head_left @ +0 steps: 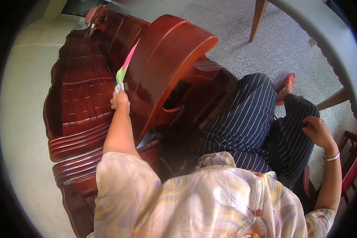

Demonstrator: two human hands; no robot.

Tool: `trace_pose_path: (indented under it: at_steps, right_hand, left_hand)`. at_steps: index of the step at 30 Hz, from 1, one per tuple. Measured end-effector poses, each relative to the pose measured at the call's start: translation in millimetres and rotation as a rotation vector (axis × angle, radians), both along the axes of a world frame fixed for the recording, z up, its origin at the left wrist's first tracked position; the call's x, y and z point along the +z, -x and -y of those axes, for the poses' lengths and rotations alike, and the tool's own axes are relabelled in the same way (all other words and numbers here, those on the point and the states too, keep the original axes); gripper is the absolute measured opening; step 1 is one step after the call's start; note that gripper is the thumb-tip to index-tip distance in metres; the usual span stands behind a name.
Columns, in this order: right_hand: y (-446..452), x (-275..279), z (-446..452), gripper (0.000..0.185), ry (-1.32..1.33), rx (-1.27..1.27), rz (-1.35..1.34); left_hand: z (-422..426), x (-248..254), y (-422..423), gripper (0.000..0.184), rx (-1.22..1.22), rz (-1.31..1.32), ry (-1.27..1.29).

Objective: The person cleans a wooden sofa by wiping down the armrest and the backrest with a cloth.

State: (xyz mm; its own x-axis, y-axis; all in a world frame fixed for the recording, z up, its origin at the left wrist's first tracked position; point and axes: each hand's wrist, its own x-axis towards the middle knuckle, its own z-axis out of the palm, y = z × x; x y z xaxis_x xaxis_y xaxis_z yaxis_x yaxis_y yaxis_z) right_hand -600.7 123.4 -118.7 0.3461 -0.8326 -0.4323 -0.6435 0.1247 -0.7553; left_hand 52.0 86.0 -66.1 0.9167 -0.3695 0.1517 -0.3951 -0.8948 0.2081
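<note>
My left hand [120,100] reaches out to the upper left, closed around the white crumpled lower end of a flat, pointed pink-and-green piece [125,66]. Its exact kind cannot be made out. The piece stands up beside the broad curved armrest [162,51] of a dark red wooden bench, and some white shows below the fingers too. Over on the right, my right hand [319,131] hovers by or lies on my knee in striped trousers [293,139]. Its fingers are loosely bent and a little apart, with nothing between them. A pale bracelet [333,157] circles that wrist.
The glossy slatted bench seat [87,101] runs along the left, with a pink item [94,14] at its far end. A table edge [325,35] with wooden legs curves at upper right. A red chair [352,162] stands by my right arm. The floor [210,35] is speckled grey.
</note>
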Motion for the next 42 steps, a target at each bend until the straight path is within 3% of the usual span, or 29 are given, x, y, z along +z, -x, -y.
trace_pose_path:
  at_steps: [8, 15, 24, 30, 33, 37, 42]
  right_hand:
    - [2, -2, 0, 0.019, 0.045, 0.011, -0.024]
    - [2, 3, 1, 0.018, 0.046, 0.019, -0.011]
    - [3, 7, -1, 0.019, 0.083, 0.084, -0.009]
    - [4, 13, -4, 0.02, 0.057, 0.074, -0.015]
    - [3, 14, -4, 0.02, 0.071, 0.109, -0.028]
    - [2, 17, -3, 0.022, 0.039, 0.09, -0.039]
    - [1, 14, -5, 0.022, 0.035, 0.067, -0.016]
  left_hand:
    - [109, 20, 87, 0.042, -0.328, 0.002, 0.095]
    - [170, 28, 173, 0.041, -0.626, 0.112, -0.058]
    - [154, 23, 235, 0.035, -1.085, 0.212, -0.162]
    - [105, 15, 206, 0.034, -1.543, 0.288, 0.193]
    - [73, 15, 176, 0.034, -1.438, 0.307, 0.271]
    - [31, -1, 82, 0.036, -1.034, 0.248, 0.247]
    - [-86, -4, 14, 0.042, -0.162, 0.237, -0.177]
